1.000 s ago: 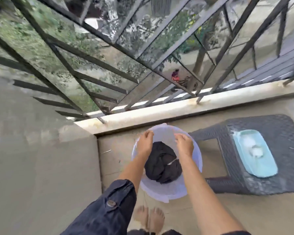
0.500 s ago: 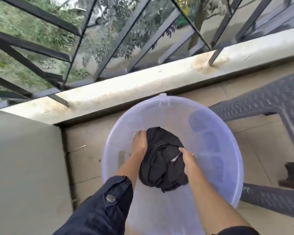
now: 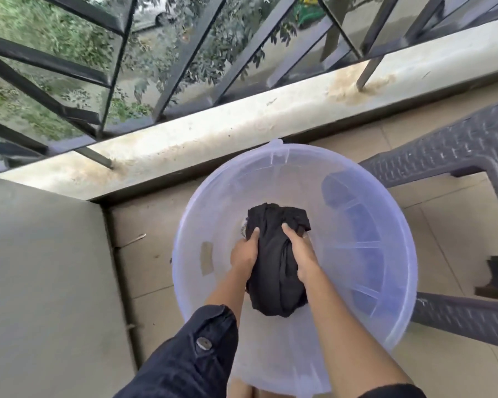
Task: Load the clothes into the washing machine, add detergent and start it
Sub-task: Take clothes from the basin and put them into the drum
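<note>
Left hand: your left hand [image 3: 243, 254] is closed on the left side of the bundled black cloth garment [image 3: 276, 262], thumb pressed onto the top of it, fingers wrapped underneath and out of sight.
Right hand: your right hand [image 3: 299, 254] clamps the right side of the same bundle, thumb on top near the upper end, fingers curled round the far side.
Clothes: the black garment is bunched into one long roll between your two hands, inside the basin; you cannot tell whether its lower end touches the basin floor or hangs just above it.
Basin: the round translucent pale-violet plastic basin [image 3: 397, 225] stands on the beige tiled floor [image 3: 153, 254], its far rim just beside the pale stained concrete ledge [image 3: 213, 133]. A small tab sticks out of the rim at the top.
Sleeve: a dark denim sleeve with a round metal button [image 3: 184, 360] covers your left forearm up to short of the wrist; the right forearm is bare.
Right of basin: a dark grey woven-pattern plastic stool [image 3: 454, 150] stands near the basin, two of its legs showing beside the rim.
Behind ledge: a black metal railing [image 3: 184, 53] rises from the ledge, with green foliage seen through it.
Left: a plain grey wall [image 3: 41, 282] meets the floor.
</note>
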